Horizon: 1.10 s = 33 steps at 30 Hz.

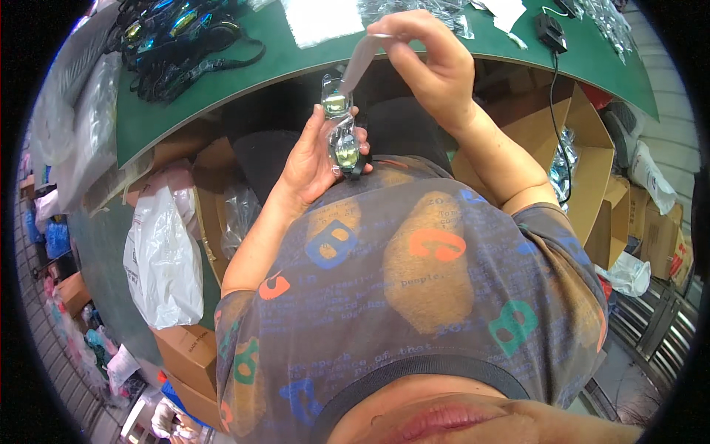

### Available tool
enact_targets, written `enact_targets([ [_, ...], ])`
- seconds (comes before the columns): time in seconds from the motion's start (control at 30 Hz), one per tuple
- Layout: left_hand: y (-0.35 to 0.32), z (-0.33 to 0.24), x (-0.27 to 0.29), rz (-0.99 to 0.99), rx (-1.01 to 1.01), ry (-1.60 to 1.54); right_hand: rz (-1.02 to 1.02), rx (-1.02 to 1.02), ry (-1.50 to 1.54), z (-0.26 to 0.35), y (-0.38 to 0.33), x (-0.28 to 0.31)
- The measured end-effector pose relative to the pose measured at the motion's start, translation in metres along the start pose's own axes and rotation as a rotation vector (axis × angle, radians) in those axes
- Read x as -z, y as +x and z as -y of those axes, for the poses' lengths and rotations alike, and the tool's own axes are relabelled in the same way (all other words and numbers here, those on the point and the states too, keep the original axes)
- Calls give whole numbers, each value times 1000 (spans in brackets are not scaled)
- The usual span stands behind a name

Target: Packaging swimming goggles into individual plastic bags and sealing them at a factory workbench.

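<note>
My left hand [305, 164] is closed around a pair of swimming goggles [345, 150] with clear frames and yellow-green mirrored lenses. It holds them upright, one lens above the other, just off the near edge of the table. Over the upper lens hangs a thin pale grey sheet [360, 64], its upper end pinched between the thumb and fingers of my right hand [438, 70]. The sheet's lower tip overlaps the goggles' upper end; whether it touches them I cannot tell. Part of a black strap [359, 169] shows below the left fingers.
The green table [222, 85] curves across the front. On it lie a pile of black goggles [181, 41], a white sheet [322, 21], clear plastic bags [436, 16] and a black adapter [551, 31] with a hanging cord. Cardboard boxes [584, 155] and a white plastic bag [164, 251] flank me.
</note>
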<state>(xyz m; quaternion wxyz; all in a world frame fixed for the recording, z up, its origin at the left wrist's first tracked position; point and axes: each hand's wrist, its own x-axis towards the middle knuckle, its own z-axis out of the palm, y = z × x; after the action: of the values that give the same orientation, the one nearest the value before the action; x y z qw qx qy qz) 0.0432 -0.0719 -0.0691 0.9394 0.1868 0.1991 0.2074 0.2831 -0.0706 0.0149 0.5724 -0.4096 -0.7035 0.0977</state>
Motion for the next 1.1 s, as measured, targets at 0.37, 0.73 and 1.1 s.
enact_targets([
  [0.37, 4, 2, 1, 7, 28, 7, 82, 337, -433, 1, -2, 3],
  [0.73, 0, 5, -6, -93, 54, 146, 167, 441, -489, -7, 15, -16],
  [1.1, -1, -1, -5, -24, -1, -23, 515, 210, -265, 21, -65, -29],
])
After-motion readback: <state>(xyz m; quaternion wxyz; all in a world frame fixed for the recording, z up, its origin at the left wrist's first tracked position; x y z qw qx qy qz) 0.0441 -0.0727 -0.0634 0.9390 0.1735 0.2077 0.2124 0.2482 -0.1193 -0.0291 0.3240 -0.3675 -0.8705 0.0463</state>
